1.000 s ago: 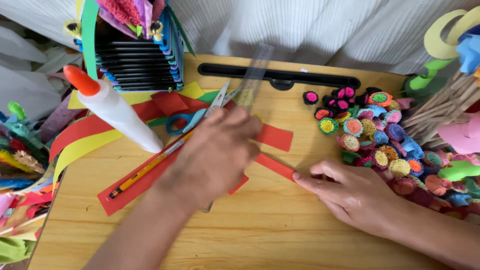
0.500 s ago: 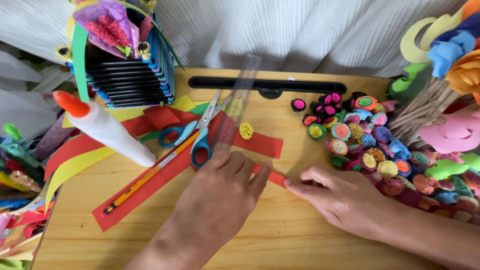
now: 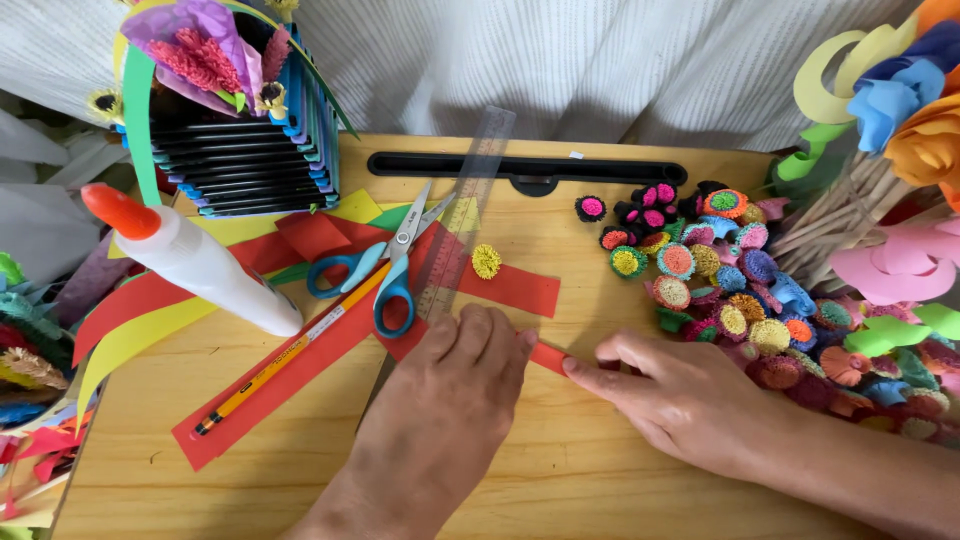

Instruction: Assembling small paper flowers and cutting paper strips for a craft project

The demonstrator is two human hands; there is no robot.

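Head cam, wooden desk [image 3: 560,500].

L hand [image 3: 445,400]: palm down, fingers together and pointing away from body, pressed flat on the red paper strip [image 3: 300,365] and on lower end of the clear ruler [image 3: 455,240]. Wrist and forearm come in from bottom edge, angled up-right. Nothing gripped; hand flat, pressing only.

R hand [image 3: 690,395]: enters from lower right, palm down, fingers extended left. Fingertips [image 3: 572,366] rest on the right end of the red strip, touching it just beside L hand's fingertips. Thumb position unclear, so cannot tell if strip end is pinched or only pressed.

Red strip runs diagonally from lower left up to the hands, middle part under L hand. A second red strip [image 3: 515,285] lies just above, with a small yellow fringed flower [image 3: 486,261] on it.

On the strip: yellow pencil [image 3: 285,358] lying along it; blue-handled scissors [image 3: 385,270] closed, crossing near ruler.

Glue bottle [image 3: 195,258], orange cap, lies tilted at left. Pile of small coloured paper flowers [image 3: 720,270] right of centre, near R hand. Stacked paper holder [image 3: 240,150] upper left. Black tray [image 3: 525,168] at far edge.
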